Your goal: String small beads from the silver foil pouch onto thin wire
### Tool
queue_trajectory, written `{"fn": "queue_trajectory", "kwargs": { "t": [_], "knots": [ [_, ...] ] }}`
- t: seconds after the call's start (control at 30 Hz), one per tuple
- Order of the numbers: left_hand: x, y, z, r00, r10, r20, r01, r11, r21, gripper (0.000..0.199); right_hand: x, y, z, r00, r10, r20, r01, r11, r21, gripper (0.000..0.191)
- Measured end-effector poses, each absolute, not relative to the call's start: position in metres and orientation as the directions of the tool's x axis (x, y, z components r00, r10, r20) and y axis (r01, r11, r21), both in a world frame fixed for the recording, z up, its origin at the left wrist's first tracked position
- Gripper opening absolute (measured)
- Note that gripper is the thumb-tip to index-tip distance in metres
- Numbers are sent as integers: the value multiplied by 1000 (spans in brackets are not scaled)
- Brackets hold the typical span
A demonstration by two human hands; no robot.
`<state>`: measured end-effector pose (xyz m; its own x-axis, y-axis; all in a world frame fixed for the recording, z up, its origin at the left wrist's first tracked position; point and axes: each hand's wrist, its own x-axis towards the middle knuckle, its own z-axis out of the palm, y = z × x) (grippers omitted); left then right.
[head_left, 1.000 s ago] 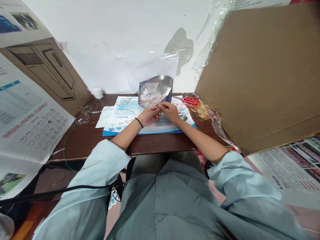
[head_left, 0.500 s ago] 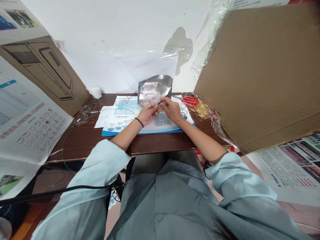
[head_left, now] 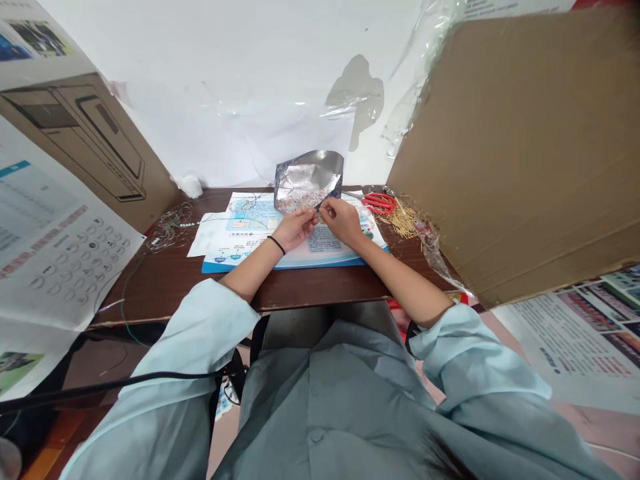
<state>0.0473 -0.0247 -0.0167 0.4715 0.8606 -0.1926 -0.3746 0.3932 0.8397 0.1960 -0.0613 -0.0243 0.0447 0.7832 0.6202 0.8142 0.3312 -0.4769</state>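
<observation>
My left hand (head_left: 296,229), a black band on its wrist, is closed in a pinch. A thin thread (head_left: 240,219) with a few pale beads (head_left: 189,225) at its far left runs up to this hand. Close against its fingertips, my right hand (head_left: 342,221) pinches with thumb and index finger; whatever lies between them is too small to make out. Just behind both hands stands an open foil pouch (head_left: 320,177), silvery inside, holding many tiny multicoloured beads (head_left: 303,201). Under the hands lies a printed blue-and-white sheet (head_left: 250,257).
Red-handled scissors (head_left: 379,203) lie right of the pouch, beside a pile of thin golden sticks (head_left: 404,219) and crumpled clear plastic (head_left: 429,241). Tangled clear thread (head_left: 171,228) lies at left. Cardboard panels (head_left: 520,147) wall in the brown table (head_left: 320,288).
My right fingertips have shifted slightly down, changing their pinch near the left fingertips. The left hand stays almost still, and the view has moved very slightly.
</observation>
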Motion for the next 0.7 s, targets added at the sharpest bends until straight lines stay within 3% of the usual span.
{"fn": "queue_trajectory", "kwargs": {
  "t": [0.7],
  "knots": [
    [46,-24,-17,471,865,-175,-376,375,847,10,192,-61,-27,27,771,636,811,355,-464,12]
  ]
}}
